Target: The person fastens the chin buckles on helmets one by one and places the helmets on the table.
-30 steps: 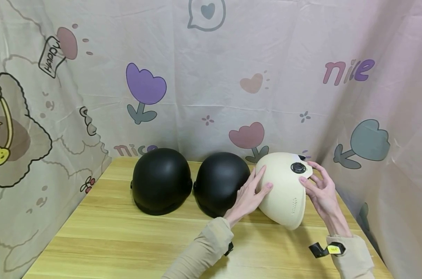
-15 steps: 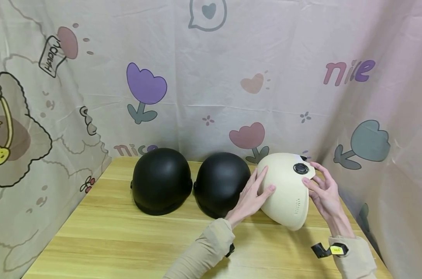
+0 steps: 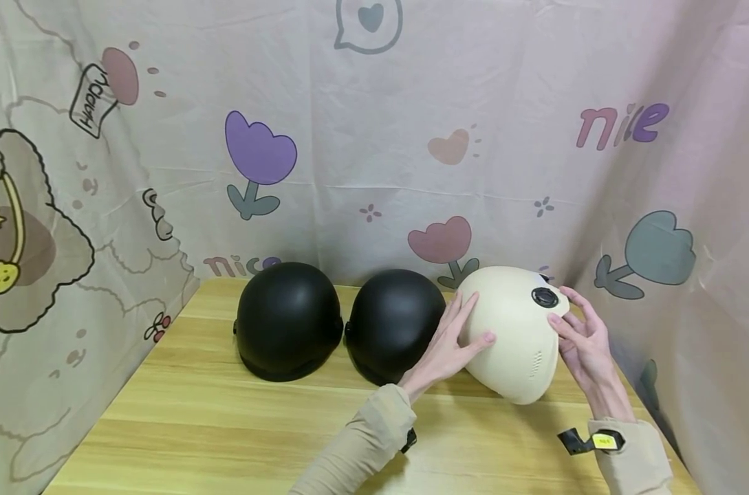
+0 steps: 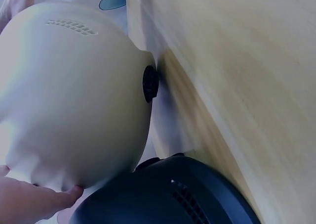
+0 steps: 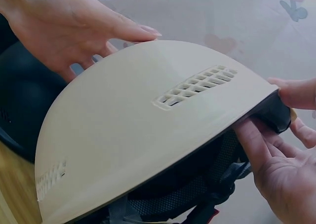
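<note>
A cream helmet (image 3: 513, 337) is tilted on its side at the right of the row in the head view. My right hand (image 3: 584, 344) pinches its rim, thumb outside and fingers under the edge. My left hand (image 3: 443, 350) rests on the opposite side of the shell with its fingers extended. In the right wrist view, dark straps (image 5: 187, 199) show inside the helmet, and slotted vents (image 5: 197, 88) mark its shell. Close beside my left hand sits a black helmet (image 3: 395, 326), dome up. Part of the cream helmet's underside is hidden.
Another black helmet (image 3: 289, 323) stands at the left of the row. All are on a wooden table (image 3: 225, 433), with a patterned cloth (image 3: 362, 124) hanging behind and at both sides.
The cream helmet has shifted slightly right and its rim side has lifted a little. Both hands have moved with it; the black helmets have stayed put.
</note>
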Tool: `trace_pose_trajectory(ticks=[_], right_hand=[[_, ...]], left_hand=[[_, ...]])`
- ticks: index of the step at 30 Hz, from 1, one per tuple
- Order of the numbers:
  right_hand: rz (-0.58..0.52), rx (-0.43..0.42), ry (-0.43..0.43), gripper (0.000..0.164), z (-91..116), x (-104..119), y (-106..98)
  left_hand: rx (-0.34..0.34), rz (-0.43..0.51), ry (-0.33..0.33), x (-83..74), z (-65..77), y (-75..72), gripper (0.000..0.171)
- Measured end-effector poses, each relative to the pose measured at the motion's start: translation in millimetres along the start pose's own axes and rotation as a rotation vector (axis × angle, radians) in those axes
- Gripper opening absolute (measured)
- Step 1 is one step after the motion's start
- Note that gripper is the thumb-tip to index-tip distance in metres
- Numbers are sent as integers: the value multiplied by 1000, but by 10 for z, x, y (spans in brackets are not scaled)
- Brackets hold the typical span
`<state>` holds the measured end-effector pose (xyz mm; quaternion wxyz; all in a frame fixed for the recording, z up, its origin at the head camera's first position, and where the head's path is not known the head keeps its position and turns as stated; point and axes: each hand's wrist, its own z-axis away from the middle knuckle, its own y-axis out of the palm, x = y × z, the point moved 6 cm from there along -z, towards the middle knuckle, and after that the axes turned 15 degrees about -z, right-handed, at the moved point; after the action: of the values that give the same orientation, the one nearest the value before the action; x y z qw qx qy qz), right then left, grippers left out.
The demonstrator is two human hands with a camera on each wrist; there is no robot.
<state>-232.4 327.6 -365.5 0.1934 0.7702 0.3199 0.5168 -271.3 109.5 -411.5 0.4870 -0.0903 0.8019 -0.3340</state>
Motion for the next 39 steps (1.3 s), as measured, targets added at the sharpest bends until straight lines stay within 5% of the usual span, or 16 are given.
trace_pose_trajectory(ticks=[18,24,32,36,39], right_hand=[[20,32,49,53,68,103,-116],[221,21,142,61,85,182,-153],[623,-121,160,62,104,310,-283],[749,-35,105,70,86,352,-235],[709,96,90,68,71,351,-152]], left_hand=[[24,-50,-31,-134,27,81,84],[16,-60,-16,-135,27,96,86],[14,-59,6,-150,33,123,88],[13,-69,22,-159,32,136,90],[6,-84,38,-161,27,154,91]])
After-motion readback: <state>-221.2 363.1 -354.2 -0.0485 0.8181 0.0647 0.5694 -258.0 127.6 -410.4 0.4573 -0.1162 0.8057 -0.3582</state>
